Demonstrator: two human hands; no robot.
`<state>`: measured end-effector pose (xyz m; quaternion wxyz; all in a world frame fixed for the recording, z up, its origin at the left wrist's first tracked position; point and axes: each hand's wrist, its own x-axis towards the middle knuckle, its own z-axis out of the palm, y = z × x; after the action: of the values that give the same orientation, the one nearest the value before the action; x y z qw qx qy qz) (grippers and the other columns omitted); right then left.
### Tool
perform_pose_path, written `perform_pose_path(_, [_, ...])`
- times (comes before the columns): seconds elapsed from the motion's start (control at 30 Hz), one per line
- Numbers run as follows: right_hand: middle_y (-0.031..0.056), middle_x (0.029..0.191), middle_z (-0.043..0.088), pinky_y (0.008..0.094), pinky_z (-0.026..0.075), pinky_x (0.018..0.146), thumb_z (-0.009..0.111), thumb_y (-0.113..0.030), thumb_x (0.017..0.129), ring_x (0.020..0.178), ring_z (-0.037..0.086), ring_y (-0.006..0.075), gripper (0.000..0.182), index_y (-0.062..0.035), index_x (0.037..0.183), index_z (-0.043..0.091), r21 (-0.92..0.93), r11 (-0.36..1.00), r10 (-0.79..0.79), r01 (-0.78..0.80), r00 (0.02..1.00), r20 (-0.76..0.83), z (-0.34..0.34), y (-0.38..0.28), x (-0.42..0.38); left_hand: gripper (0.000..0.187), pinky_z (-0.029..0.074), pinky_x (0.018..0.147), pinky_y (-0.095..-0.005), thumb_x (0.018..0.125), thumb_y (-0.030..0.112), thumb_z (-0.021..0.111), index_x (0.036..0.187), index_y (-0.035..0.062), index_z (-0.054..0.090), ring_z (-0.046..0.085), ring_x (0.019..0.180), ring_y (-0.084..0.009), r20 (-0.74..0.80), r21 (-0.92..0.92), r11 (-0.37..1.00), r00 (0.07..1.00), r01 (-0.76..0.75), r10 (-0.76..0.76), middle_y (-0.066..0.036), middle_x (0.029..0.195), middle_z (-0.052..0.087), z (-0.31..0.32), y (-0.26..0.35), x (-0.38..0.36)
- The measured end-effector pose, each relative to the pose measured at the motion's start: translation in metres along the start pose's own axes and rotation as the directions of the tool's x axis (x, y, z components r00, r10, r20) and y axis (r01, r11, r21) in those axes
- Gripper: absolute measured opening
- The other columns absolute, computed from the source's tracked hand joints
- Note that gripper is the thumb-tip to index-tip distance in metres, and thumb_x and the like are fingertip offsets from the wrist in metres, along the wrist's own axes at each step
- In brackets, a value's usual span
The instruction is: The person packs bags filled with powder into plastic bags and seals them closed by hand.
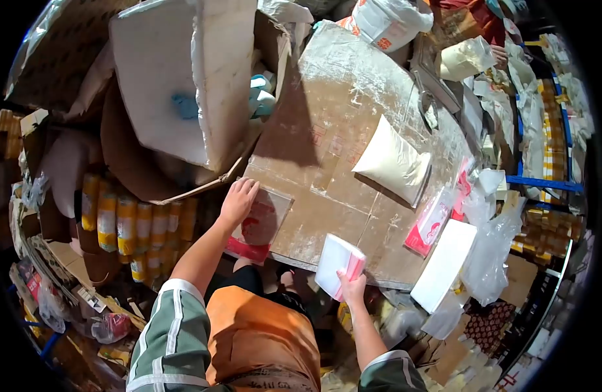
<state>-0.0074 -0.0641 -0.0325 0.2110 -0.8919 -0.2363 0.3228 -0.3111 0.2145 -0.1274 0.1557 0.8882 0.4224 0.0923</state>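
My left hand (pixel 241 200) rests at the upper left corner of a clear plastic bag with a pink-red print (pixel 260 225). Its fingers lie flat across the corner, and the bag lies near the board's edge. In my right hand (pixel 353 286) is a stack of white bags with pink edges (pixel 336 262), held at the front edge of the cardboard surface (pixel 307 212). Farther back on this powder-dusted surface lies a filled, cream-coloured bag (pixel 394 161). Another pink-printed bag (pixel 430 222) lies toward the right edge.
A large round cardboard drum (pixel 134 153) stands at the left with a white foam slab (pixel 164 72) in it. Yellow-wrapped packs (pixel 126 222) are stacked below. A white foam block (pixel 444 264) and clear plastic (pixel 493 251) sit right. Another person's hand (pixel 499 57) shows at the back right.
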Motion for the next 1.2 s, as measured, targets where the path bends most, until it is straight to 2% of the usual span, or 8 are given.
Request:
perform_pose_path(0.5, [0.0226,0.075,0.065,0.0404,0.05,0.065,0.08,-0.029,0.067,0.069,0.065,0.0298,0.044,0.0105,0.079,0.063,0.022,0.999,-0.035,0.036,0.998,-0.052,-0.017,-0.036,-0.019,0.026,0.041,0.089,-0.0356,0.083,0.019,0.054,0.106,0.0077,0.056,0.049,0.105,-0.026,0.071,0.059,0.974,0.974,-0.221,0.216,-0.01,0.107,0.052,-0.012,-0.004,0.012])
perform_pose_path(0.63, [0.0222,0.073,0.066,0.0395,0.05,0.064,0.08,-0.028,0.068,0.067,0.065,0.0287,0.042,0.0097,0.079,0.065,-0.082,0.993,-0.093,0.083,0.987,-0.131,-0.009,-0.021,-0.016,0.024,0.041,0.084,-0.0351,0.081,0.018,0.055,0.102,0.0082,0.055,0.05,0.098,-0.0247,0.126,0.064,0.988,0.983,-0.142,0.133,-0.008,0.099,0.055,-0.008,-0.005,0.021])
perform_pose_path(0.73, [0.0249,0.089,0.063,0.0392,0.049,0.074,0.08,-0.029,0.069,0.082,0.063,0.0299,0.051,0.0125,0.09,0.058,-0.065,0.996,0.065,-0.063,0.998,0.027,-0.013,-0.038,-0.017,0.019,0.041,0.081,-0.0354,0.079,0.017,0.055,0.096,0.0088,0.057,0.051,0.095,-0.024,0.186,0.076,0.993,0.98,-0.093,0.077,-0.006,0.089,0.057,-0.01,-0.007,0.032])
perform_pose_path(0.8, [0.0231,0.075,0.064,0.0402,0.05,0.067,0.08,-0.03,0.068,0.07,0.065,0.0286,0.045,0.0099,0.079,0.063,0.012,0.999,-0.042,0.043,0.998,-0.037,-0.013,-0.046,-0.019,0.017,0.041,0.084,-0.0353,0.078,0.015,0.054,0.093,0.0097,0.06,0.052,0.098,-0.0243,0.318,0.046,0.985,0.937,-0.165,0.143,-0.006,0.088,0.06,-0.016,-0.005,0.037])
perform_pose_path(0.93, [0.0188,0.088,0.065,0.0355,0.05,0.074,0.08,-0.026,0.071,0.081,0.064,0.0237,0.046,0.0097,0.093,0.061,0.109,0.994,0.033,-0.021,0.994,-0.104,-0.021,-0.06,-0.023,0.03,0.047,0.082,-0.0431,0.077,0.021,0.059,0.102,0.0039,0.058,0.059,0.096,-0.0333,0.427,-0.209,0.956,0.861,-0.205,0.278,-0.015,0.095,0.064,-0.032,0.017,0.037])
perform_pose_path(1.07, [0.0113,0.118,0.055,0.0372,0.043,0.096,0.065,-0.006,0.084,0.11,0.054,0.0223,0.045,0.0032,0.124,0.046,0.832,0.553,0.026,-0.039,0.999,0.03,-0.045,-0.092,-0.022,0.022,0.048,0.074,-0.0486,0.077,0.016,0.057,0.096,0.0038,0.054,0.06,0.085,-0.0425,0.618,-0.444,0.889,0.756,0.113,0.213,-0.023,0.085,0.062,-0.09,0.072,0.032])
perform_pose_path(1.13, [0.0084,0.125,0.051,0.0426,0.038,0.103,0.058,-0.001,0.087,0.119,0.047,0.024,0.047,-0.0032,0.131,0.042,0.952,0.29,-0.016,-0.095,0.994,0.104,-0.07,-0.13,-0.026,0.017,0.047,0.075,-0.0456,0.077,0.014,0.055,0.089,0.0026,0.056,0.06,0.084,-0.0425,0.557,-0.601,0.799,0.706,-0.021,0.438,-0.022,0.08,0.062,-0.113,0.094,0.03])
perform_pose_path(1.2, [0.0083,0.128,0.049,0.0476,0.036,0.104,0.056,-0.009,0.089,0.122,0.045,0.0264,0.045,-0.0083,0.132,0.043,0.965,0.238,-0.069,-0.114,0.989,0.134,-0.084,-0.141,-0.02,0.014,0.042,0.09,-0.0521,0.076,0.014,0.053,0.083,0.0039,0.058,0.054,0.109,-0.0419,0.6,-0.6,0.797,0.62,-0.071,0.506,-0.023,0.102,0.062,-0.118,0.12,0.023])
